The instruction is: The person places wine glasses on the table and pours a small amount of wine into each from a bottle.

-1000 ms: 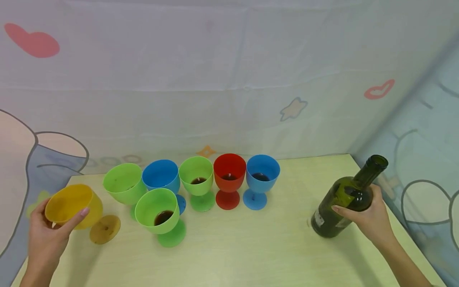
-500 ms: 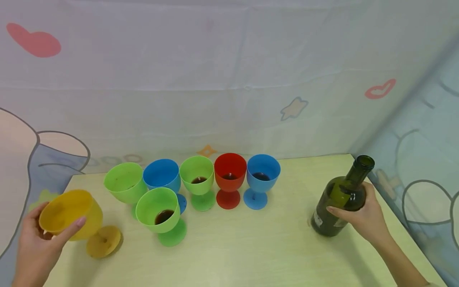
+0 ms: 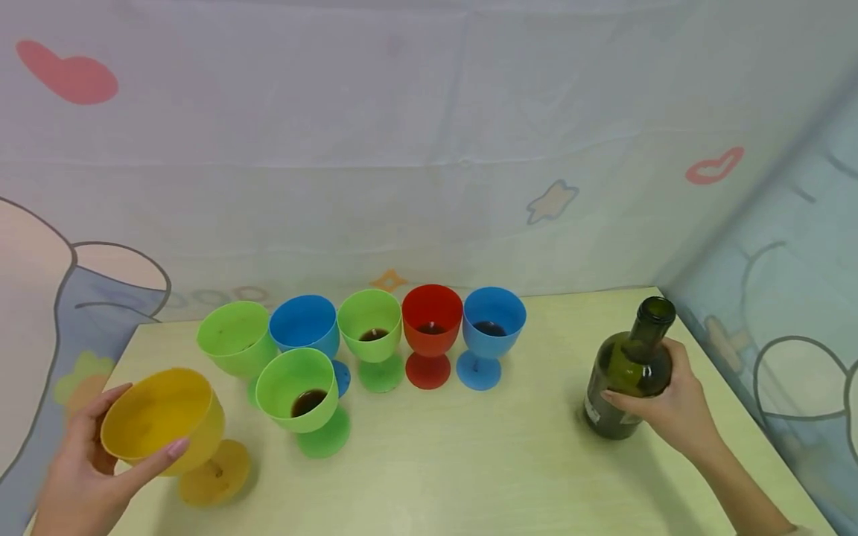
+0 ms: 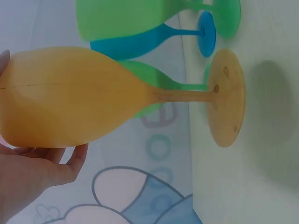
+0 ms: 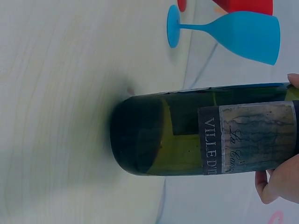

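My left hand [image 3: 83,469] grips a yellow goblet [image 3: 204,435] by its bowl at the left of the table. No liquid shows inside it. In the left wrist view the goblet's round foot [image 4: 226,98] appears just off the tabletop, with its shadow beside it. On the right, my right hand [image 3: 677,409] holds a dark green wine bottle [image 3: 613,387] round its body, the neck leaning slightly right. Dark liquid lies in the bottle's lower part, behind a worn label [image 5: 257,135]. Whether the bottle's base touches the table I cannot tell.
Between the hands stand a front green goblet [image 3: 284,408], and behind it a green [image 3: 237,365], a blue [image 3: 325,346], another green [image 3: 372,357], a red [image 3: 429,346] and another blue goblet [image 3: 492,350]. Several contain dark liquid. A printed cloth [image 3: 402,149] hangs behind the table [image 3: 469,461].
The yellow goblet in my left hand has come nearer the table's front, lately shifting right too. My right hand has moved slightly left as the bottle has tipped more upright.
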